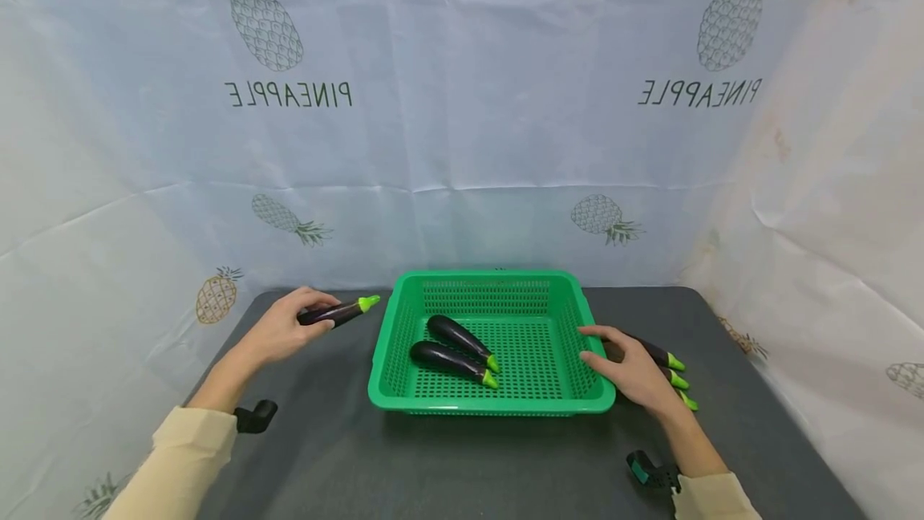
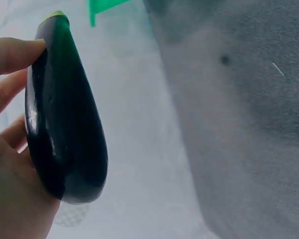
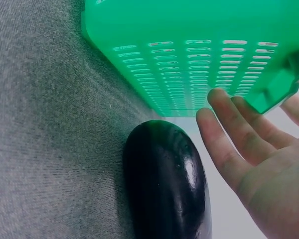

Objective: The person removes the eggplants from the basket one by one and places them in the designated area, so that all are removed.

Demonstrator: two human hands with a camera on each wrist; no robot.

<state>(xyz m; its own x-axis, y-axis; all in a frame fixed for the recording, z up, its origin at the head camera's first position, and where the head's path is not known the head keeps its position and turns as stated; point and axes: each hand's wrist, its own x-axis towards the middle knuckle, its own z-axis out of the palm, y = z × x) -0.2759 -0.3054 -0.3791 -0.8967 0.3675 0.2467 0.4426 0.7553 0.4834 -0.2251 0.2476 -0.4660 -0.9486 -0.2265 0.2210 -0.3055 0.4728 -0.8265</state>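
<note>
Left hand (image 1: 285, 333): fingers clamped on eggplant (image 1: 334, 313), aloft near back-left corner of tabletop (image 1: 505, 464). Right hand (image 1: 634, 370): fingers apart at right rim of basket (image 1: 491, 406), contact unclear. Two eggplants (image 1: 446, 359) inside basket; three more eggplants (image 1: 658, 352) beside it, toward tabletop's right edge. Step in hand looks like carrying eggplant; next move likely calls for firm grip on glossy skin.
</note>
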